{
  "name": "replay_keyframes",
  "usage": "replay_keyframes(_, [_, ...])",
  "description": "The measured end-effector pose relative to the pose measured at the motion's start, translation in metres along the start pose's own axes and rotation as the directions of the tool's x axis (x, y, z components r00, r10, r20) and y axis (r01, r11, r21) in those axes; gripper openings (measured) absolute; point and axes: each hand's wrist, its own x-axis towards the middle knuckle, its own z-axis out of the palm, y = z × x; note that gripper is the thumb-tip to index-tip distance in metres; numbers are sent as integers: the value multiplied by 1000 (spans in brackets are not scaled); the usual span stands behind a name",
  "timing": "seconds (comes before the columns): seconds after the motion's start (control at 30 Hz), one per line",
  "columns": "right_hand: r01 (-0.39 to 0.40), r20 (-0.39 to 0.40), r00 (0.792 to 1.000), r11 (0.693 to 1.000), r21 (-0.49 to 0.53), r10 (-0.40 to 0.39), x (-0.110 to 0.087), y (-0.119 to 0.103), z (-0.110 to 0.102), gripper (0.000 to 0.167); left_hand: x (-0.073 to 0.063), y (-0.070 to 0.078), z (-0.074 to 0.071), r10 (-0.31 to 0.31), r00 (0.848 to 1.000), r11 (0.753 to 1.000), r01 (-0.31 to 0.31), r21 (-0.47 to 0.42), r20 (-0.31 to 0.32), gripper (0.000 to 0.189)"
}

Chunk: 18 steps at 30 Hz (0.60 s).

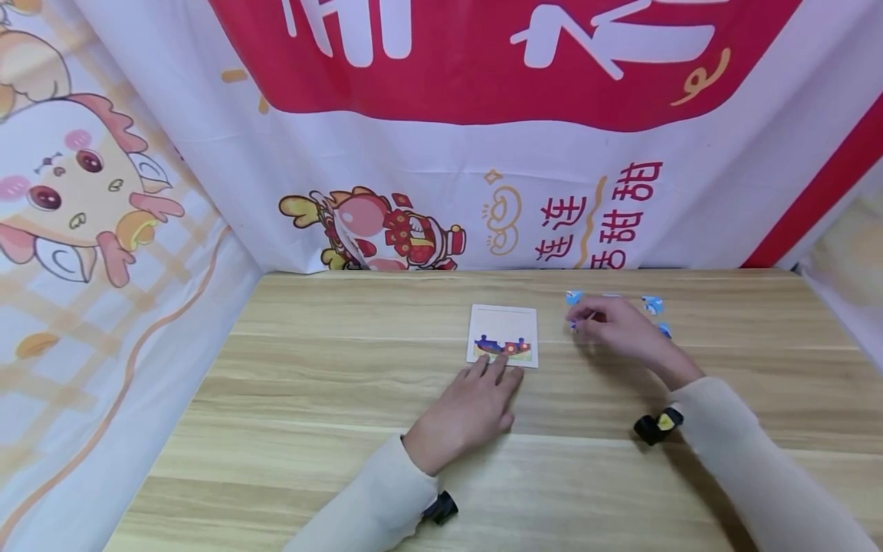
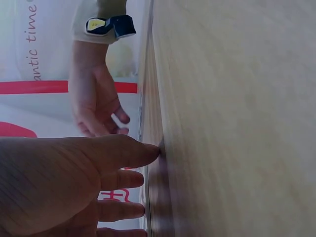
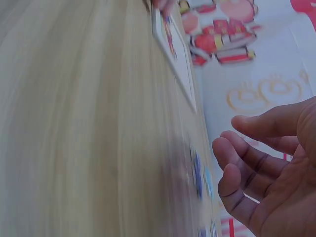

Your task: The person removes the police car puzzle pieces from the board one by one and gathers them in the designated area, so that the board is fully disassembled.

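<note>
A white puzzle tray [image 1: 503,322] lies on the table, with colourful joined puzzle pieces [image 1: 507,347] along its near side. My left hand [image 1: 469,406] lies palm down, its straight fingertips at the tray's near edge. To the right of the tray, my right hand [image 1: 617,333] hovers over a few loose blue puzzle pieces [image 1: 652,305]. In the right wrist view, the thumb and fingers of that hand [image 3: 266,163] are loosely bent and apart, with nothing between them. One small blue piece [image 1: 573,326] shows just below its fingertips, and the hand hides part of the group.
The wooden table [image 1: 310,429] meets a printed white and red cloth [image 1: 441,146] at its back edge. Another patterned cloth [image 1: 131,330] hangs along the left side. Each wrist wears a small black camera [image 1: 658,425].
</note>
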Motion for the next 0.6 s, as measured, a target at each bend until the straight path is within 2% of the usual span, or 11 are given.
replay_keyframes(0.3, [106, 45, 993, 994, -5, -106, 31, -32, 36, 21, 0, -1, 0, -7, 1000, 1000, 6, 15, 18, 69])
replay_keyframes(0.6, [81, 132, 988, 997, -6, -80, 47, -58, 60, 20, 1, -3, 1, 13, 1000, 1000, -14, 24, 21, 74])
